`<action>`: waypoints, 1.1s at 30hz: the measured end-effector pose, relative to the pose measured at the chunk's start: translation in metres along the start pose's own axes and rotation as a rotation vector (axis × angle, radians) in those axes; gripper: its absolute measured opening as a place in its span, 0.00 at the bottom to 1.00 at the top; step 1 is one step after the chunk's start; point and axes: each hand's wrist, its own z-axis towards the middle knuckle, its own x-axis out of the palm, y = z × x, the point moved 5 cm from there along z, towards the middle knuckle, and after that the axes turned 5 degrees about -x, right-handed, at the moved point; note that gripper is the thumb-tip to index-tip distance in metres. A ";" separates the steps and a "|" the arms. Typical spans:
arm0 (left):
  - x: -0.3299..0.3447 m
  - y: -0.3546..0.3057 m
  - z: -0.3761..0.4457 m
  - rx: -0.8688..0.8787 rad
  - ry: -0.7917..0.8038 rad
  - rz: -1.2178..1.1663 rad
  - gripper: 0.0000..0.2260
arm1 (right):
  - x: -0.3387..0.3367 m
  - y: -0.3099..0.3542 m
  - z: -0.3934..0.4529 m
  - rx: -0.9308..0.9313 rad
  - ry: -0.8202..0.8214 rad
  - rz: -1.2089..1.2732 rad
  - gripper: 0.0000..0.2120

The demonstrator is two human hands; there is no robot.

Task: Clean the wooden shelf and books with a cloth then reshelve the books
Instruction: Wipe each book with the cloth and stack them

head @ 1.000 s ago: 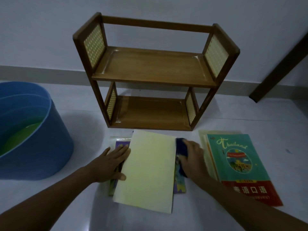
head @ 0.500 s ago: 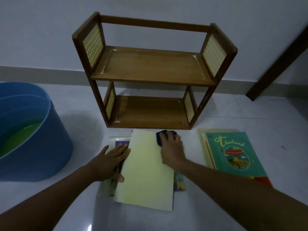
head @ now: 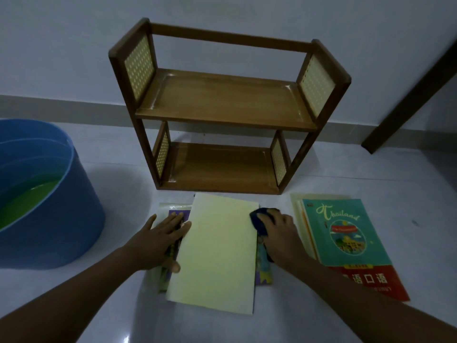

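The left hand (head: 162, 240) lies flat, fingers straight, pinning the pale yellow book (head: 217, 253) on its stack in front of the wooden shelf (head: 222, 105) (both tiers bare). The right hand (head: 278, 231) grips the dark blue cloth (head: 259, 220) at the book's right edge. The dim light hides any dust, so overlapping, lightly pressed strokes across the whole cover seem wisest.

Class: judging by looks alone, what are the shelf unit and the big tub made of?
Shelf unit: apparently varnished brown wood, showing grain and slight sheen; its pale side panels look like woven cane or perforated board, hard to tell. Tub: probably moulded plastic, uniformly blue, smooth and matte.
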 end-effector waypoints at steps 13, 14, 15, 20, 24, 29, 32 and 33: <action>0.009 -0.048 -0.025 0.239 0.039 0.152 0.55 | 0.023 0.028 -0.070 -0.449 0.241 -0.082 0.40; 0.012 -0.046 -0.025 0.241 0.012 0.139 0.56 | 0.025 0.035 -0.076 -0.498 0.269 -0.042 0.38; 0.014 -0.044 -0.026 0.245 -0.004 0.119 0.56 | 0.029 0.039 -0.080 -0.526 0.292 -0.010 0.36; 0.017 -0.040 -0.029 0.259 -0.013 0.055 0.53 | 0.039 0.049 -0.091 -0.836 0.127 -0.128 0.19; 0.014 -0.033 -0.031 0.308 -0.038 0.059 0.46 | 0.030 0.042 -0.084 -0.957 0.004 -0.118 0.16; -0.008 -0.027 -0.047 0.433 -0.287 0.228 0.34 | 0.026 0.031 -0.078 -0.809 0.145 -0.087 0.22; -0.026 -0.033 -0.054 0.467 -0.470 -0.028 0.27 | 0.016 0.008 -0.073 -0.559 0.123 0.061 0.35; -0.036 -0.034 -0.056 0.442 -0.520 -0.159 0.24 | 0.010 0.001 -0.070 -0.494 0.100 0.130 0.39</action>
